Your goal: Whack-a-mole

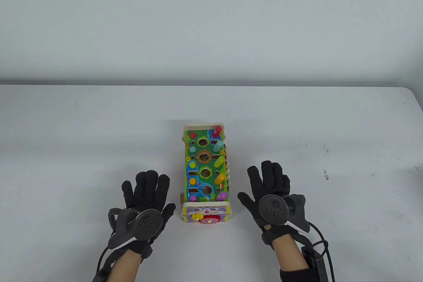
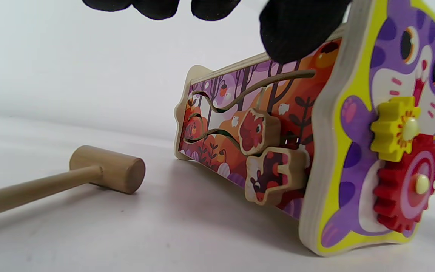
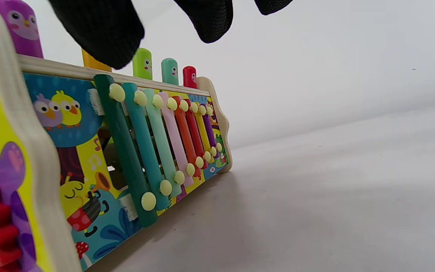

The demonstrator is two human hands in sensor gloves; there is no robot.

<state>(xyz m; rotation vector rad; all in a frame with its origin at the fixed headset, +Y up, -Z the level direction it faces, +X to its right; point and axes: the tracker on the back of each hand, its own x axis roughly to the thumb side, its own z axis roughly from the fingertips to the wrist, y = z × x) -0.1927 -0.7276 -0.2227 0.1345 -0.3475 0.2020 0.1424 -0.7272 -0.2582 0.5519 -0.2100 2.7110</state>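
The wooden whack-a-mole toy box (image 1: 205, 163) stands in the middle of the table, its cat-face end with gears (image 1: 206, 218) toward me. On its green top, the right row of pegs stands raised: red (image 1: 218, 131), teal (image 1: 219, 145), green (image 1: 218, 161), orange (image 1: 220, 178), purple (image 1: 223, 195). The left row sits low. My left hand (image 1: 145, 192) is open, fingers spread, just left of the box. My right hand (image 1: 267, 182) is open just right of it. A wooden hammer (image 2: 108, 170) lies on the table left of the box; the table view does not show it.
The box's right side carries a xylophone (image 3: 164, 139); its left side has sliding animal pieces (image 2: 259, 130). The white table (image 1: 330, 123) ends at a rounded far right corner against a plain wall.
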